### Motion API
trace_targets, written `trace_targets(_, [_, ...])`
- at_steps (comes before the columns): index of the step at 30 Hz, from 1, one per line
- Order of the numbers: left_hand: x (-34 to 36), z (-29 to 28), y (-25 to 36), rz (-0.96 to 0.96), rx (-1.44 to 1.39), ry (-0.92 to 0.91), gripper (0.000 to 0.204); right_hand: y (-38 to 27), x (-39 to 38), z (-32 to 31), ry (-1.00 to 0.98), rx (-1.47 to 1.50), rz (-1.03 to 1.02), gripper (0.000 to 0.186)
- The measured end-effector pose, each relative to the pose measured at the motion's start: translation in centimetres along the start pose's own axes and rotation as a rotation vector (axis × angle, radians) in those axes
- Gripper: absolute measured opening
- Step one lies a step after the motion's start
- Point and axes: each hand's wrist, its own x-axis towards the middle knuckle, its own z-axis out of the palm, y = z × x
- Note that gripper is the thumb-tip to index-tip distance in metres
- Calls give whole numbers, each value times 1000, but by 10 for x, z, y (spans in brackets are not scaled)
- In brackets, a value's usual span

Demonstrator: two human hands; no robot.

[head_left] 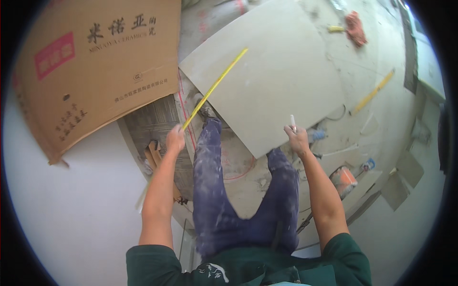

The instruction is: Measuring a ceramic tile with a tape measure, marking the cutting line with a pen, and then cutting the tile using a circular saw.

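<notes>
My left hand (175, 139) is closed around a yellow measuring tape (215, 87), whose long blade slants up and rightward over a large pale square tile (267, 76). The lower end of what it holds is partly hidden by my fingers and arm. My right hand (298, 139) grips an upright white pen-like marker (293, 123) beside the tile's lower right edge. My legs, in dusty dark trousers (207, 176), reach under or against the near edges of the tile.
A big cardboard sheet (95, 71) fills the upper left, above wood pieces (155, 157). At right lie a yellow level (372, 93), a red cloth (355, 28), a blue object (317, 135), an orange container (343, 178) and loose boards (404, 178) near a white wall (424, 224).
</notes>
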Motion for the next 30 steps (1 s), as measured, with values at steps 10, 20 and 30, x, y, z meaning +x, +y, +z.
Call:
trace_targets(10, [329,78,-40,528,5,72,28,-186,314,245,84,-676,-686,36])
trace_targets(20, [384,12,-188,473,381,602,36,-181,368,323,82,-769,-994,31])
trace_targets(30, [327,108,-65,387,-139,306,28,-193,364,328,84,-788,-968,32])
